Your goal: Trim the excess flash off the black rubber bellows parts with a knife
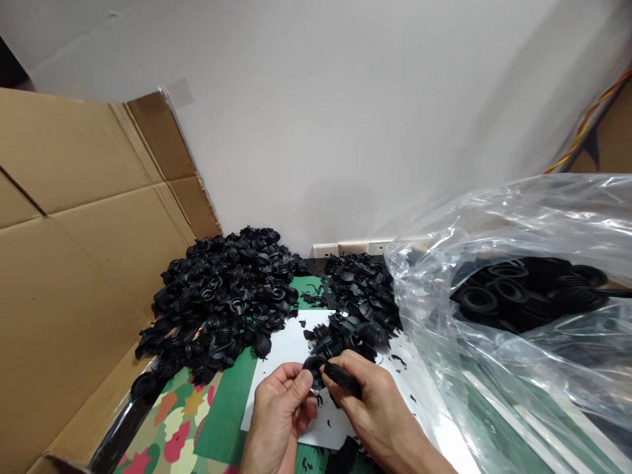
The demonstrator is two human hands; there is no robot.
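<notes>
Between the fingers of my left hand is a black, ridged rubber part with a round, cup-like rim. My right hand is closed around a dark, thick-handled tool whose tip meets the part's edge; its working end is too small to make out. Just beyond both hands lies a pile of similar black parts mixed with scraps. White paper spreads under the hands, with small black trimmings scattered over it.
A larger heap of black rubber parts rises at the left against a cardboard sheet. On the right, a clear plastic bag holds more black round parts. A pale wall with sockets stands behind.
</notes>
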